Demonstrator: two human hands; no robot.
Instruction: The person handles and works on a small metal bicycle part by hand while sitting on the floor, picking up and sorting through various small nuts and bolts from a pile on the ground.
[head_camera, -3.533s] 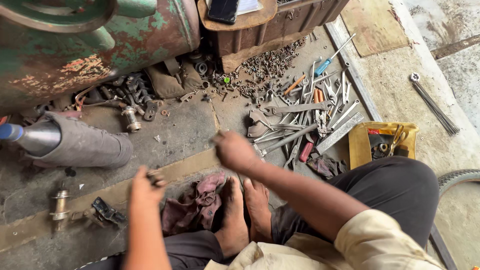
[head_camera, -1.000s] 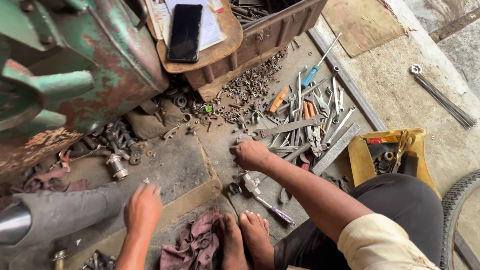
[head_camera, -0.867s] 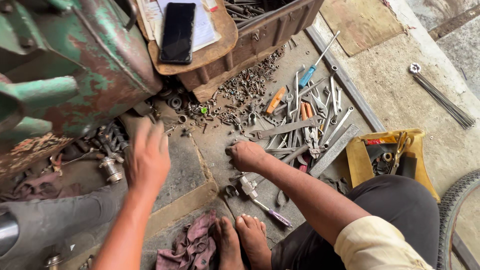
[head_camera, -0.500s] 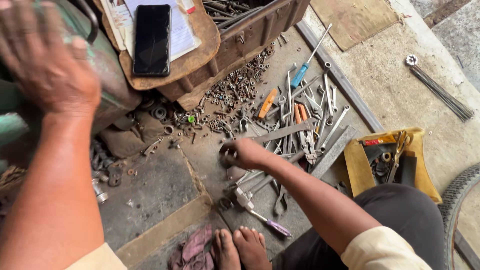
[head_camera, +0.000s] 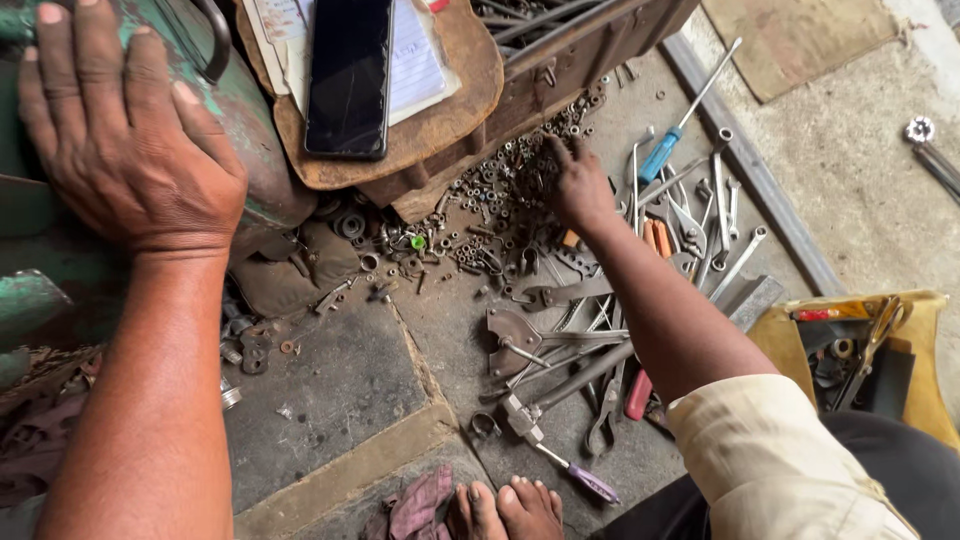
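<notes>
A: Bare toes (head_camera: 505, 505) at the bottom edge, a reddish rag (head_camera: 415, 505) beside them on the concrete floor (head_camera: 330, 385).

B: And the left arm?

A: It runs straight up the near side. The left hand (head_camera: 125, 135) is pressed flat on the green machine (head_camera: 255, 170), fingers spread, gripping nothing.

B: The right?

A: Stretched out over the pile of wrenches (head_camera: 590, 350), cream sleeve (head_camera: 775, 460) pushed up near the elbow. The right hand (head_camera: 575, 180) is palm down, fingers dipped into the heap of nuts and bolts (head_camera: 490, 195) by the wooden crate (head_camera: 560, 75). Whether they've pinched one, I cannot tell.

B: Further out?

A: A black phone (head_camera: 350, 75) lying on papers on a round wooden board (head_camera: 465, 95), and a blue-handled screwdriver (head_camera: 680, 130) just right of that hand.
</notes>
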